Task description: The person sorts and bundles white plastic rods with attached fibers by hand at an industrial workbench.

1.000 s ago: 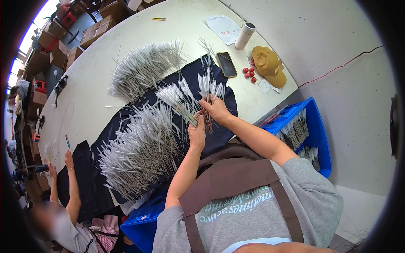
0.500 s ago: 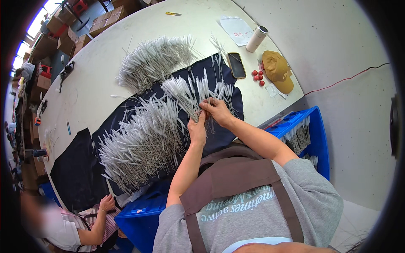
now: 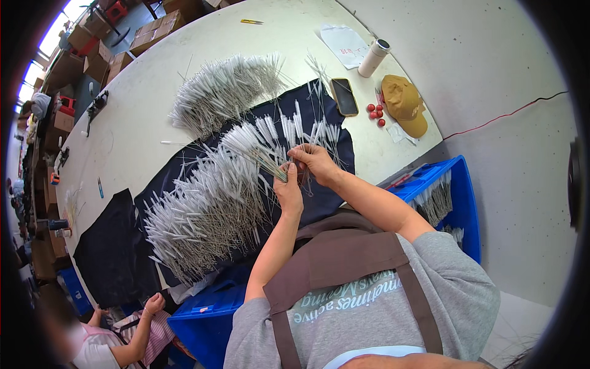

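Observation:
My left hand [image 3: 287, 192] grips the wire stems of a fanned bunch of thin white bristle brushes [image 3: 263, 136] over a dark cloth [image 3: 332, 144] on the table. Just to its right, my right hand [image 3: 312, 161] pinches the wire stems of a few more white brushes [image 3: 321, 130] that stand up from my fingers. A large heap of the same brushes [image 3: 206, 206] lies on the cloth to the left of my hands. A second heap of brushes [image 3: 221, 89] lies farther back on the white table [image 3: 141, 123].
A phone [image 3: 345, 96], small red balls [image 3: 375, 113], a tan cap [image 3: 404, 104], a white roll [image 3: 373, 57] and paper lie at the far right. Blue bins [image 3: 458, 197] [image 3: 206, 313] flank me. Another person's hand [image 3: 152, 303] shows at lower left, beside a second dark cloth [image 3: 110, 246].
My hands stay together on the brush bunch and have fanned it out wider. The person at lower left has drawn their arm back off the table.

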Demonstrator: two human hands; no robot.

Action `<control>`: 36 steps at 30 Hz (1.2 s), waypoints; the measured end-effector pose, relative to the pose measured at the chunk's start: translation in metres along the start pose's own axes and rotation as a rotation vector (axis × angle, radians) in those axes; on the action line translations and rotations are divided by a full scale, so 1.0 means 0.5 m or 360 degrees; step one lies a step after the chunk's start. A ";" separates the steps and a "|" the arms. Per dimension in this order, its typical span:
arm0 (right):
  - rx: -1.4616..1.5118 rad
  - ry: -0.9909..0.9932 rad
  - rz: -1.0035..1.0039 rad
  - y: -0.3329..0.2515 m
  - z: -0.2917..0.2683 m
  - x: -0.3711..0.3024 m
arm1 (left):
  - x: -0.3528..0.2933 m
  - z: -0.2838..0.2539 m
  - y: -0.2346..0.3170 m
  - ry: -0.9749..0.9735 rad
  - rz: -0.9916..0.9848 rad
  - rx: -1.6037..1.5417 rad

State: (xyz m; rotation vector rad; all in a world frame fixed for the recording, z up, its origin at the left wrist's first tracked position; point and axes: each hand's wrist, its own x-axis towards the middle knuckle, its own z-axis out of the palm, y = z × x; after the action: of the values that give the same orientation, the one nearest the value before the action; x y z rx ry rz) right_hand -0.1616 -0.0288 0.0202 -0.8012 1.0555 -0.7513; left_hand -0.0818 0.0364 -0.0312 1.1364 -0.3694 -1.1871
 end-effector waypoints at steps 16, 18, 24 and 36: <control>-0.0360 0.0906 -0.0170 0.002 -0.159 0.080 | 0.028 -0.065 0.076 -0.0096 -0.0289 -0.0645; -0.0329 0.0891 -0.0241 0.012 -0.253 0.103 | 0.014 -0.099 0.093 -0.0031 -0.0305 -0.0705; -0.1091 0.0866 0.0054 0.085 -0.278 0.097 | -0.180 -0.219 0.012 -0.0841 -0.0621 0.0537; -0.2121 0.0926 -0.0181 0.098 -0.200 0.125 | -0.020 -0.147 0.051 -0.0225 -0.0770 -0.0277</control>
State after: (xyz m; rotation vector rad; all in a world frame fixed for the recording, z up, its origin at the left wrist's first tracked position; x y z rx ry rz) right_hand -0.2289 -0.0765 -0.0772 -1.8309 2.0905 -0.2742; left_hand -0.0171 0.0801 -0.0391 1.0204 -0.0920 -1.6948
